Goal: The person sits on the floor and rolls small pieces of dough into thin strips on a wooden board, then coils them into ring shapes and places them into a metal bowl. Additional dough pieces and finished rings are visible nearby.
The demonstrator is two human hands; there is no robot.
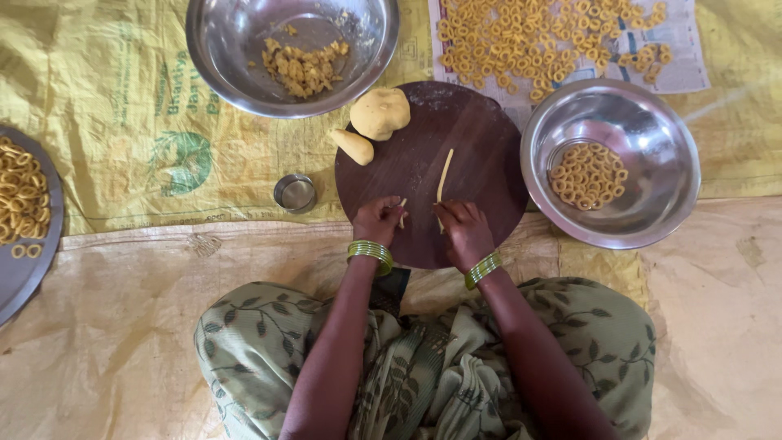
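Note:
A round dark wooden board (481,147) lies on the floor cloth before my knees. On it, a thin yellow dough strip (444,173) runs away from me. My right hand (463,231) pinches the strip's near end. My left hand (378,218) pinches a short dough piece (401,209) beside it. Both wrists wear green bangles. A dough ball (380,112) sits at the board's far left edge, and a smaller dough lump (353,146) lies just off it.
A steel bowl (652,122) on the right holds several dough rings. A steel bowl (228,41) at the top holds dough scraps. Rings dry on newspaper (684,73) and on a tray (24,269) at left. A small steel cup (295,193) stands left of the board.

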